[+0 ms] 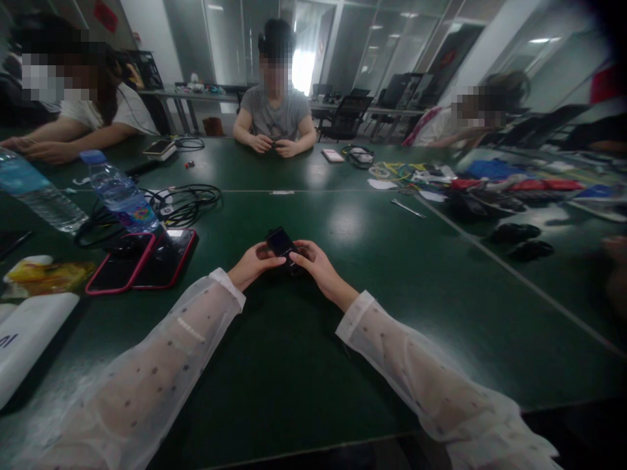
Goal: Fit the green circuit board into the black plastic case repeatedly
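Note:
A small black handheld device with a dark screen [281, 240] is between my two hands, tilted over the green table [274, 365]. My left hand [253, 264] is closed on its left side, with the thumb lying along the near edge. My right hand [323, 271] grips the right side, thumb on the front below the screen. Small pale marks show on the front near the thumbs. The fingers behind the device are partly hidden, and its exact kind is unclear.
Left of my hands lie two red-edged phones [169, 260], water bottles [120, 192] and coiled black cables [196, 199]. A white box-like object [34, 339] is nearer. A wrench [408, 208] and cluttered cables [401, 173] lie to the right. Other people sit around the table.

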